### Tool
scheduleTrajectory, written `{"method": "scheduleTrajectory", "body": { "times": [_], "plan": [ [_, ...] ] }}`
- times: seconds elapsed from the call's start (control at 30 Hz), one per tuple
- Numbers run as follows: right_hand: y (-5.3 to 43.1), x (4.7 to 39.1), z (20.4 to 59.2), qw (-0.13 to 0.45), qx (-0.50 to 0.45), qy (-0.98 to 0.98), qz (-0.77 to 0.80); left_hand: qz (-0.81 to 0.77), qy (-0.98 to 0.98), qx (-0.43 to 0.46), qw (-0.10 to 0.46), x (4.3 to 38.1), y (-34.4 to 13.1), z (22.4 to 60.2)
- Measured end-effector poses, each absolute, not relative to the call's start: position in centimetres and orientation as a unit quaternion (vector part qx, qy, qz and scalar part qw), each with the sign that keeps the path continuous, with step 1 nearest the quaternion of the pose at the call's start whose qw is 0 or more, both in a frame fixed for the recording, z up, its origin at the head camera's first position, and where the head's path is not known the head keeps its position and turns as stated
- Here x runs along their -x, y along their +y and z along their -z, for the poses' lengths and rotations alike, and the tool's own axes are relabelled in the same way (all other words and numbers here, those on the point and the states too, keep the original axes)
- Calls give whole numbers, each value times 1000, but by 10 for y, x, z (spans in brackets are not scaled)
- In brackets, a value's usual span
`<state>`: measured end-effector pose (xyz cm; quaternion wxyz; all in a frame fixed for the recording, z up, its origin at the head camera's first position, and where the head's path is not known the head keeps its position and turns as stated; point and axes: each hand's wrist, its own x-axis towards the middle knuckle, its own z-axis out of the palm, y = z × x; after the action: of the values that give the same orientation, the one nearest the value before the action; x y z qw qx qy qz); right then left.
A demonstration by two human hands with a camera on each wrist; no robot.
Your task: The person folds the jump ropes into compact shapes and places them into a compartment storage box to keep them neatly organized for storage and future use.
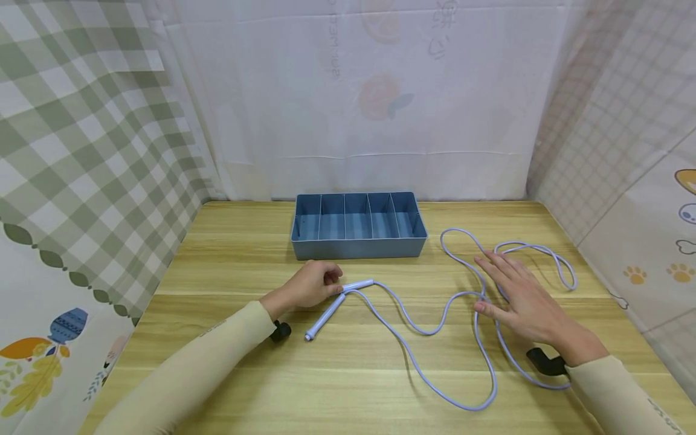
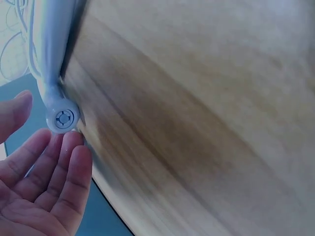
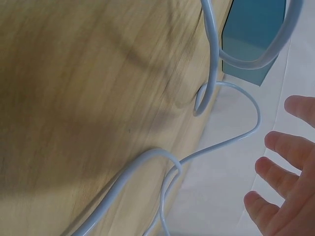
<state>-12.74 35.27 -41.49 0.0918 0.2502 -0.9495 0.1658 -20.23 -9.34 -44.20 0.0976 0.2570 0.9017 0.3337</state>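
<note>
A lavender jump rope lies on the wooden table, its two handles near the middle. One handle slants toward the front; the other handle points right. My left hand is beside them with loosely bent fingers, and in the left wrist view its fingertips are right at a handle's round end cap, thumb apart from it. The rope's cord runs in loose curves to the right. Over those curves my right hand is spread, fingers nearly straight, holding nothing.
Behind the handles stands a blue-grey box with several compartments in a row. A white curtain hangs along the table's back edge, with patterned cloths at the left and right. More cord loops lie at the right.
</note>
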Motion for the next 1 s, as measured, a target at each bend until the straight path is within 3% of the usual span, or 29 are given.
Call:
{"method": "scheduleTrajectory", "body": {
  "times": [1.0],
  "plan": [
    [350,127,418,91,-255,-948,-168,-278,914,-276,103,205,-86,449]
  ]
}}
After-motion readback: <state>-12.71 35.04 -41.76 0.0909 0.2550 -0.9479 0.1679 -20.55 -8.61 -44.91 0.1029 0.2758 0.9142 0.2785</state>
